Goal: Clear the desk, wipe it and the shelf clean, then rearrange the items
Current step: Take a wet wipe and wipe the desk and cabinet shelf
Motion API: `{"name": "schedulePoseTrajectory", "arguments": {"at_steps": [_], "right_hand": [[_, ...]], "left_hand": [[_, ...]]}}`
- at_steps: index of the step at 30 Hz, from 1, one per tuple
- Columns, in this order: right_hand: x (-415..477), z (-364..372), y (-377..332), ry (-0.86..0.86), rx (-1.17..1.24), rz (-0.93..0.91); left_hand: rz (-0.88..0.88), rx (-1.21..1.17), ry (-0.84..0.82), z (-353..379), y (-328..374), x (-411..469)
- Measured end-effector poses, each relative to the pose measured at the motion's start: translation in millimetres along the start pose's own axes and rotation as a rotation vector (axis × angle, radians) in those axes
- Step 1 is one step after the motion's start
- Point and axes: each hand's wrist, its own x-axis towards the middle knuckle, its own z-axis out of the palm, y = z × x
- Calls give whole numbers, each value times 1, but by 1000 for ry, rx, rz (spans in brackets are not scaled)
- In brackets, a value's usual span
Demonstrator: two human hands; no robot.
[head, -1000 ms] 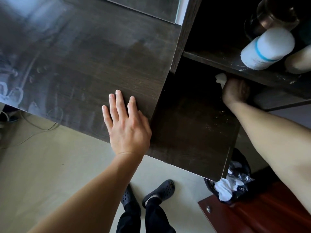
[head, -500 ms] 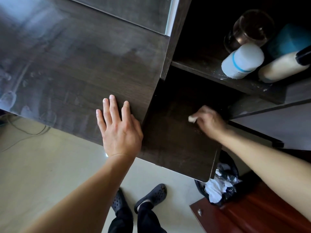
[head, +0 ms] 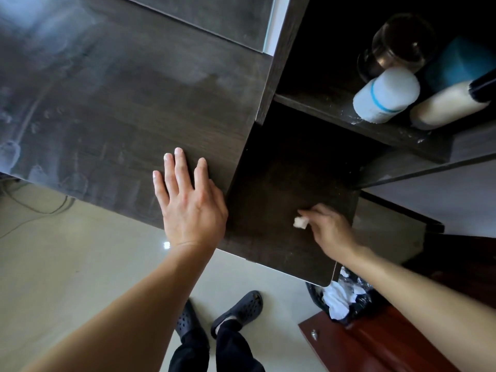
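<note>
Now: right hand, pinching tissue wad, drawn from lower shelf's back to front; left hand flat, fingers straight, unmoved on desk. Shelf-wiping underway.

Head view looks steeply down, close over desk; one view only.

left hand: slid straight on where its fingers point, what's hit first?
Nothing close: the left hand lies flat on the dark wooden desktop, which is bare ahead of it up to the grey back panel at the far edge. Whether that panel stands proud is unclear.
</note>
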Motion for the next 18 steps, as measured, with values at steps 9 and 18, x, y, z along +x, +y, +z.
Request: {"name": "schedulePoseTrajectory", "arguments": {"at_steps": [9,18], "right_hand": [[65,-10,10,247,-119,321],[-81,37,-45,-279,241,14]], "left_hand": [[1,-4,-9,-1,1,0],[-17,-20,-36,-3,2,0]]}}
